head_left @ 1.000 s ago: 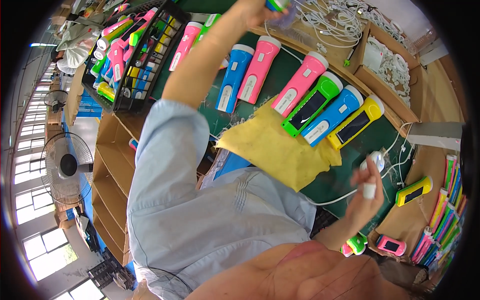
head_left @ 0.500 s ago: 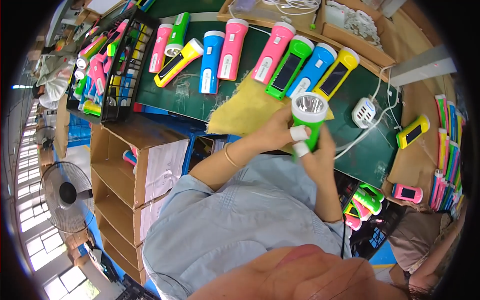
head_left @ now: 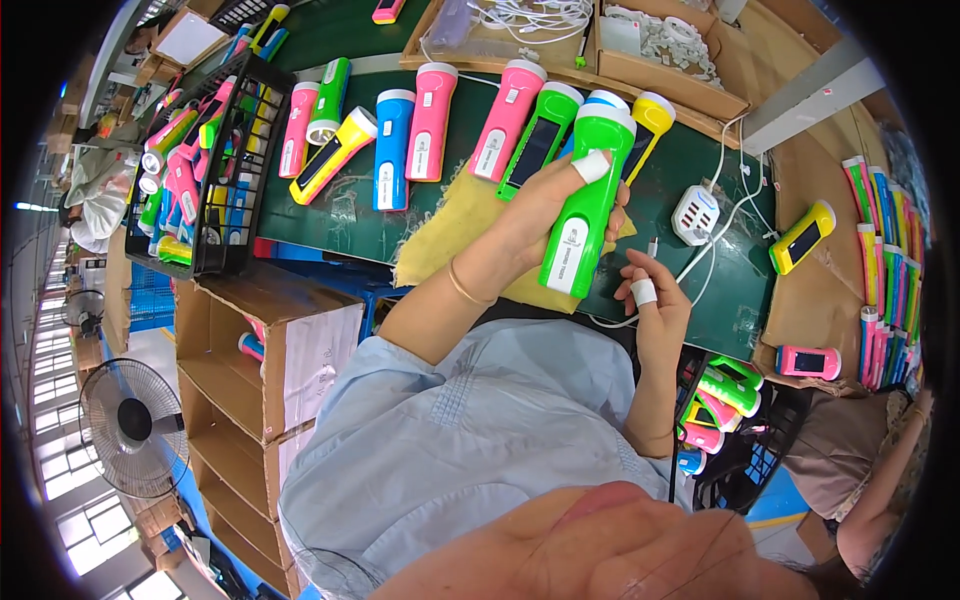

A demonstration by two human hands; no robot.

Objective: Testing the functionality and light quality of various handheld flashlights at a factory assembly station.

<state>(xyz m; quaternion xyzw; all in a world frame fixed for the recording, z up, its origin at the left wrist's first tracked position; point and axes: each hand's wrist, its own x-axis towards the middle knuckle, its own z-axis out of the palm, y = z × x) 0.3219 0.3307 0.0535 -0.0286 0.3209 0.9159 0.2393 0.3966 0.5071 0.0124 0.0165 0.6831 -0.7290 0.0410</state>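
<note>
**Left hand wrapped on the green torch, right hand at the white cable**

Your left hand (head_left: pixel 545 205) grips a green torch (head_left: pixel 585 205) around its upper body. The fingers curl closed round the far side, and the thumb, capped with white tape, presses on the front just below the lens end. The torch stands nearly upright, tilted a little, with its lens end above your fingers and its handle hanging below them over the yellow cloth (head_left: pixel 455 235).

Your right hand (head_left: pixel 655 305) sits just beside the handle end, apart from the torch. Its fingers are loosely bent and pinched together, one tip wrapped in white tape, and a thin white cable (head_left: pixel 715 235) runs from them up to a white charger block (head_left: pixel 696 213) beyond your fingertips. I cannot tell how firmly the cable is pinched.

Past your left fingers a row of torches (head_left: pixel 430 125) lies on the green mat (head_left: pixel 300 215), pink, blue, yellow and green. Further left of them stands a black wire basket (head_left: pixel 215 265) filled with more torches.
</note>
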